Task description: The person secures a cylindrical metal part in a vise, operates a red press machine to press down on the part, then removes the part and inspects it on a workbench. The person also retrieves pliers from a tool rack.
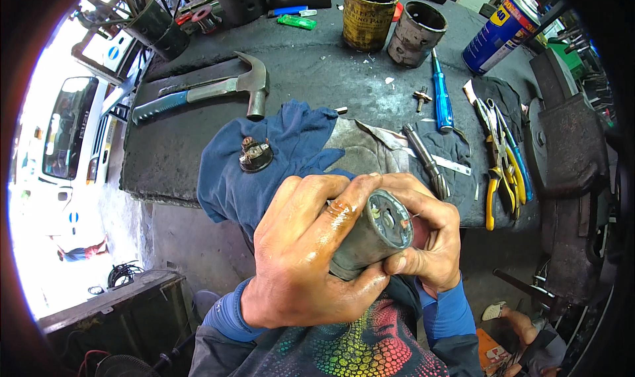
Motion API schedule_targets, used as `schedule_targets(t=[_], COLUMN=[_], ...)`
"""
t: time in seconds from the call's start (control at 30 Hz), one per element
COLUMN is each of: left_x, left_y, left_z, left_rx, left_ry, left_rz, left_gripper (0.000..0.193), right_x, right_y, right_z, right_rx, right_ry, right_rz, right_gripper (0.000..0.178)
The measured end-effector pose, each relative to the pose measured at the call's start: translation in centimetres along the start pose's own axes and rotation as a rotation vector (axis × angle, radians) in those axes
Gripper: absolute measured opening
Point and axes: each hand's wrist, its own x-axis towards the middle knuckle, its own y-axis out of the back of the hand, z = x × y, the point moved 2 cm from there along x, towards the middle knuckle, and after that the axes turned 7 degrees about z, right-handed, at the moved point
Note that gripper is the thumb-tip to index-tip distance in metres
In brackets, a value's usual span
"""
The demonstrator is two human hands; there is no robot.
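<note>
A grey metal cylinder, apparently a solenoid housing (357, 250), is tilted between my hands above the bench's front edge. Its open end faces up and right, showing small metal parts inside. My left hand (294, 248), greasy along the fingers, wraps its left side. The right hand (433, 235) closes on it from the right, thumb against the lower rim. Just beyond my left hand, a black cap with copper terminals (255, 156) rests on a crumpled blue cloth (221, 162). A grooved metal shaft (426, 162) lies past my right hand on a grey rag.
A claw hammer (205, 91) lies at the left. On the right are a blue screwdriver (442, 99), a bolt (422, 99), yellow-handled pliers (496, 168) and a vise (572, 139). Two grimy tins (369, 20) and a blue spray can (497, 36) stand behind. Someone's legs (522, 324) show lower right.
</note>
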Motion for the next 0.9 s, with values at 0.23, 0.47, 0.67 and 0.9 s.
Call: schedule_targets(t=[0.23,0.47,0.67,0.9], left_x=[0.07,0.09,-0.10,-0.24], left_y=[-0.11,-0.13,-0.22,-0.34], left_z=[0.20,0.49,0.50,0.40], left_rx=[0.004,0.005,-0.024,0.001], left_ry=[0.012,0.040,0.005,-0.002], left_rz=[-0.012,-0.018,0.009,0.011], left_gripper=[0.069,0.071,0.069,0.071], right_x=[-0.34,-0.35,-0.52,-0.46], right_y=[-0.04,0.03,-0.01,-0.01], right_z=[0.45,0.59,0.58,0.80], right_rx=[0.076,0.091,0.124,0.153], right_ry=[-0.043,-0.037,-0.049,-0.072], right_rz=[0.018,0.006,0.005,0.005], right_gripper=[0.078,0.078,0.080,0.081])
